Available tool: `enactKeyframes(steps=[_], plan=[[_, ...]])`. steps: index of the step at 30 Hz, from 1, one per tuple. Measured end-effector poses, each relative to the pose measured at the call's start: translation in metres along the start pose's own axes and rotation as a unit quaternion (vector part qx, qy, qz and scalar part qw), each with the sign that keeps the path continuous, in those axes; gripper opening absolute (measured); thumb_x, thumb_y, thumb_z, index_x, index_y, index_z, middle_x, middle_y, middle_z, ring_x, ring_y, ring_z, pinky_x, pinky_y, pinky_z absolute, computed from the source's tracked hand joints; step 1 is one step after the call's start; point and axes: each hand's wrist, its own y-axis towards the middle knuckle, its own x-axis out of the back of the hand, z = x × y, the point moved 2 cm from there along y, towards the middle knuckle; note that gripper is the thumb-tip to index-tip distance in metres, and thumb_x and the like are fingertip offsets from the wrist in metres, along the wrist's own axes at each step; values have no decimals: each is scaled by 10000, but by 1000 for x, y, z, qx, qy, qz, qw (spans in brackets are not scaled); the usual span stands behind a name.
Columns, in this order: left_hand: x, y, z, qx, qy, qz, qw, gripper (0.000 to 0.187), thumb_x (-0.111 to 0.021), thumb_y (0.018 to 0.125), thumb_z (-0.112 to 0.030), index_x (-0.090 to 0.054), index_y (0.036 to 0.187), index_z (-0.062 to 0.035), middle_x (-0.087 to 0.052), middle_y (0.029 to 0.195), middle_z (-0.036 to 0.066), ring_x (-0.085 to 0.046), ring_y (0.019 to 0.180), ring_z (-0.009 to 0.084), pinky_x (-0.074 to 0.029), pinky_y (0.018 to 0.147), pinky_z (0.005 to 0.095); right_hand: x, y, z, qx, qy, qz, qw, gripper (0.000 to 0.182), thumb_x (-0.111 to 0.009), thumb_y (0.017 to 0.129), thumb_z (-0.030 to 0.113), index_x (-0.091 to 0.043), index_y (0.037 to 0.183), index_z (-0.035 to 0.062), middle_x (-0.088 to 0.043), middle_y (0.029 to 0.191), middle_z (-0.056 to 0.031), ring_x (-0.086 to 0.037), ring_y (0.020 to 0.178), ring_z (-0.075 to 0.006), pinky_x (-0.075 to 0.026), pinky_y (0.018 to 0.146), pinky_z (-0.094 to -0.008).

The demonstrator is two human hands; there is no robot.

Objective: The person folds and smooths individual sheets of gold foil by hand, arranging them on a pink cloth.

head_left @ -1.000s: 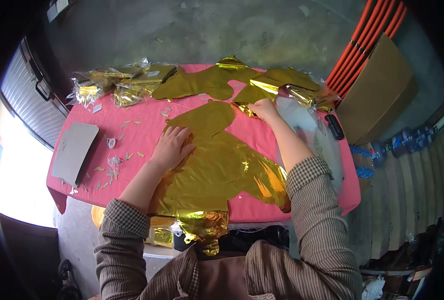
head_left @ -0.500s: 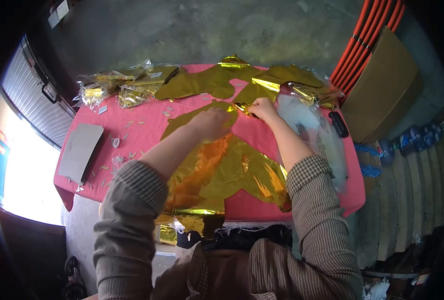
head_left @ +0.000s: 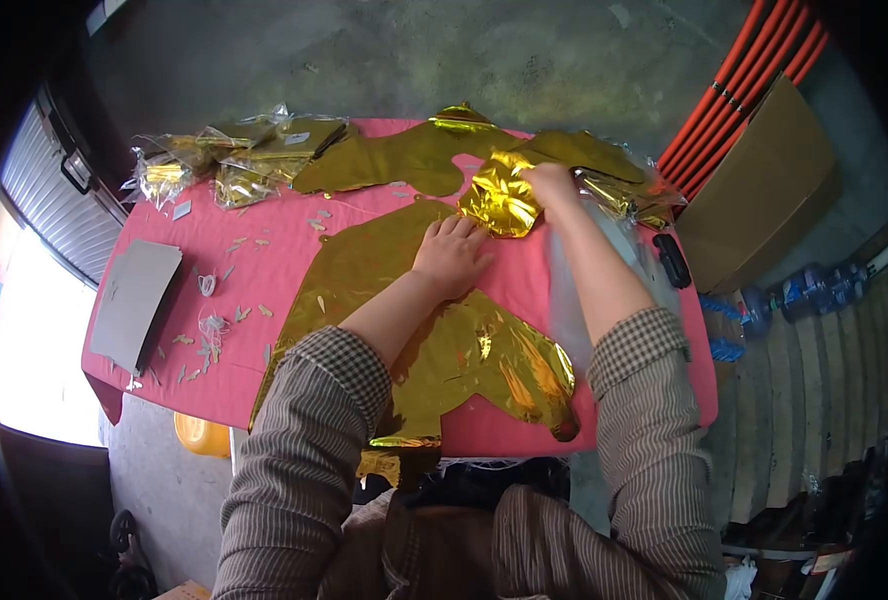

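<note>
A large flat gold foil balloon point(head_left: 364, 265), with small tabs along its edge, lies on the near part of the table and hangs over the front edge. My left hand point(head_left: 452, 258) rests on it, palm down, with fingers spread. Further up and to the right, a crumpled, shiny gold foil section point(head_left: 502, 200) stands up from the cloth. My right hand point(head_left: 552, 188) is closed on the right side of this section, its fingertips partly hidden. Whether the section joins the flat balloon beneath my left fingers is hard to see.
A pink cloth point(head_left: 254, 235) covers the table. Clear bags of folded gold foil point(head_left: 249, 165) and another flat gold foil piece point(head_left: 384, 165) lie along the back. Grey card point(head_left: 136, 300), string point(head_left: 212, 325) and paper scraps are at left; a black object point(head_left: 671, 262) is at right.
My right hand has raised and spread the crumpled foil section, which was narrow and low before. My left hand has moved slightly right and down and now lies flat. The view has shifted a little.
</note>
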Motion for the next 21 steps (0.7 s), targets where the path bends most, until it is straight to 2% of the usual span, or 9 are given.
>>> enactKeyframes(steps=[3,5,7,9,11,13,15,17,21], plan=[[1,1,0,0,-11,4,1000,381,-528,817,-370,-555,1087,-102,-525,1118,72,-451,1124,248,-328,973,425,38,22,28,53,-50,-55,996,137,-591,767,137,-601,750,1,-552,666,-29,-509,582,-140,-392,534,-306],[1,0,1,0,-15,1,1000,385,-533,814,-368,-555,1087,-98,-521,1122,76,-449,1125,248,-327,974,425,69,31,51,129,-61,-142,980,145,-578,782,157,-604,750,17,-519,625,-10,-481,533,-124,-372,486,-296],[1,-1,1,0,-20,1,1000,388,-537,811,-366,-555,1086,-94,-518,1127,80,-447,1126,249,-325,975,425,110,37,77,115,-6,-182,976,145,-577,794,177,-600,793,34,-497,605,1,-440,466,-104,-323,399,-266],[0,-1,1,2,-17,-7,1000,383,-543,807,-356,-557,1082,-90,-509,1137,88,-442,1125,253,-322,974,427,157,33,103,90,0,-186,978,183,-554,826,191,-602,845,16,-557,625,-33,-511,488,-111,-363,385,-270],[2,-1,-1,7,-19,0,1000,381,-545,806,-354,-558,1080,-90,-505,1141,90,-440,1126,255,-321,975,427,207,36,116,63,79,-187,977,197,-539,842,198,-573,940,30,-558,685,-38,-527,473,-115,-315,332,-239],[2,-1,0,14,-21,6,1000,379,-546,805,-352,-559,1078,-90,-502,1145,92,-438,1127,257,-320,975,427,260,38,128,65,154,-205,964,198,-485,878,145,-543,983,-12,-593,773,-93,-604,561,-177,-422,376,-244],[-2,-1,2,0,-22,-4,1000,378,-541,811,-354,-558,1079,-87,-504,1140,92,-434,1132,257,-318,976,426,306,28,141,123,293,-234,919,203,-413,909,93,-514,979,-70,-602,844,-170,-643,691,-284,-566,523,-322],[-2,-1,3,3,-26,-3,1000,379,-539,813,-354,-558,1079,-85,-504,1136,92,-431,1136,254,-316,978,423,340,10,159,227,284,-345,865,245,-355,933,81,-480,978,-124,-574,923,-252,-627,788,-385,-590,707,-446],[5,0,-1,22,-14,45,999,416,-529,821,-357,-544,1151,-103,-493,1189,81,-414,1168,253,-314,989,405,380,-21,186,340,247,-489,764,224,-377,888,36,-429,969,-167,-535,953,-298,-609,822,-417,-588,718,-472]])
